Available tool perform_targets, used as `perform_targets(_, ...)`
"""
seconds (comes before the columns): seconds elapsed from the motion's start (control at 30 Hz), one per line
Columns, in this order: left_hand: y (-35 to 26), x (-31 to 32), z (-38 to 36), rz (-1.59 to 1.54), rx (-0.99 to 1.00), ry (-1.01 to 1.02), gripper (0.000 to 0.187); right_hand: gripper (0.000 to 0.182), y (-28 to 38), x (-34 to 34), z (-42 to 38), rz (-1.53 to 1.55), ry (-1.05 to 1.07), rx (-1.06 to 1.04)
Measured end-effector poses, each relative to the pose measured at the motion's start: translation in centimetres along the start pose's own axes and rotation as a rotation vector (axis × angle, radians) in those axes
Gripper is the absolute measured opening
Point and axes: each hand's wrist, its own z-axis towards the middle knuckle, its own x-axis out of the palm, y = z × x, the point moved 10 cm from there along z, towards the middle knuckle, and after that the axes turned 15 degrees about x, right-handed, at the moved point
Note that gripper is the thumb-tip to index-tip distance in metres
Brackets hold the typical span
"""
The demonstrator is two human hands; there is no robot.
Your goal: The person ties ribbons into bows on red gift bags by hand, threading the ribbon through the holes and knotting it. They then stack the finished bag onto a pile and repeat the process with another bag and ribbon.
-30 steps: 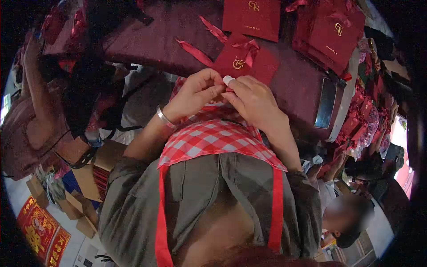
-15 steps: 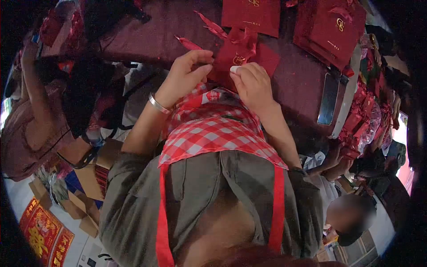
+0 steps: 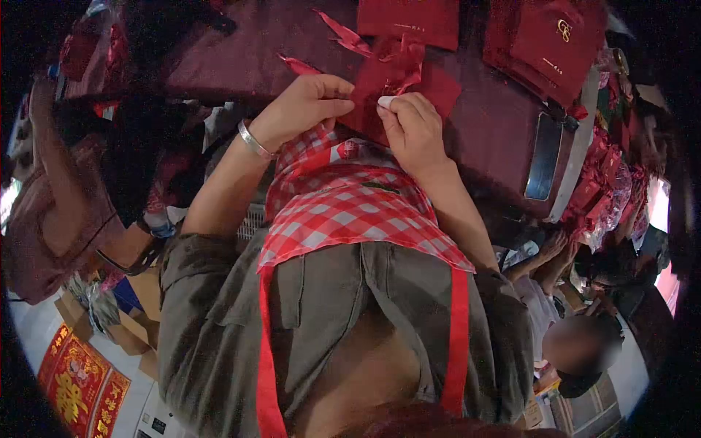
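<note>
A dark red gift bag (image 3: pixel 438 86) with a glossy red ribbon (image 3: pixel 409 64) lies at the near table edge. My left hand (image 3: pixel 310 108), with a silver bangle at its wrist, is at the bag's left side, thumb and fingers pinched at its edge; what sits between them is too small to tell. My right hand (image 3: pixel 415 135) is over the bag's front, just below the ribbon. Its fingers are curled together, with a white covering on one fingertip, and what they pinch is hidden.
Another red bag (image 3: pixel 409 22) lies beyond, and a stack of red bags (image 3: pixel 558 51) is at the upper right. A phone (image 3: pixel 544 157) rests near the table's right edge. Other people (image 3: pixel 55 190) are at both sides.
My left hand has come closer to the bag's edge and its fingers have closed. My right hand stays on the bag's front, nearly unmoved. The view has shifted slightly.
</note>
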Motion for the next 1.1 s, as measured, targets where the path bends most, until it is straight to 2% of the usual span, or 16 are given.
perform_targets(0.13,0.2,-0.3,-0.3,-0.036,-0.021,-0.021,0.015,0.011,-0.1,-0.1,-0.1,0.016,-0.02,0.012)
perform_targets(0.2,0.3,0.3,-0.2,-0.052,-0.003,0.079,0.005,0.011,-0.2,-0.1,0.0,0.033,-0.016,0.011)
perform_targets(0.4,-0.7,0.8,-0.3,-0.035,0.021,0.091,0.006,0.011,-0.1,-0.2,0.2,0.053,0.015,0.027)
perform_targets(0.47,-0.4,0.7,-0.4,-0.026,0.008,0.104,0.006,0.012,0.4,0.2,0.3,-0.021,0.081,0.001)
perform_targets(0.73,0.2,0.5,-0.6,-0.007,-0.013,0.103,0.012,0.011,1.0,0.9,0.5,-0.123,0.128,0.025)
perform_targets(0.8,0.2,0.2,-0.5,-0.07,0.047,0.019,0.012,0.011,1.3,1.0,0.7,-0.155,0.139,0.024)
perform_targets(0.9,0.1,0.3,-0.5,-0.071,0.053,0.04,0.015,0.01,1.5,1.2,0.9,-0.208,0.172,0.014)
perform_targets(1.03,0.1,0.6,-0.4,-0.049,0.053,0.027,0.016,0.01,2.0,2.4,1.3,-0.419,0.291,-0.009)
perform_targets(1.1,-0.2,0.8,-0.2,0.129,0.088,0.061,0.017,0.01,3.0,2.4,2.0,-0.502,0.332,-0.022)
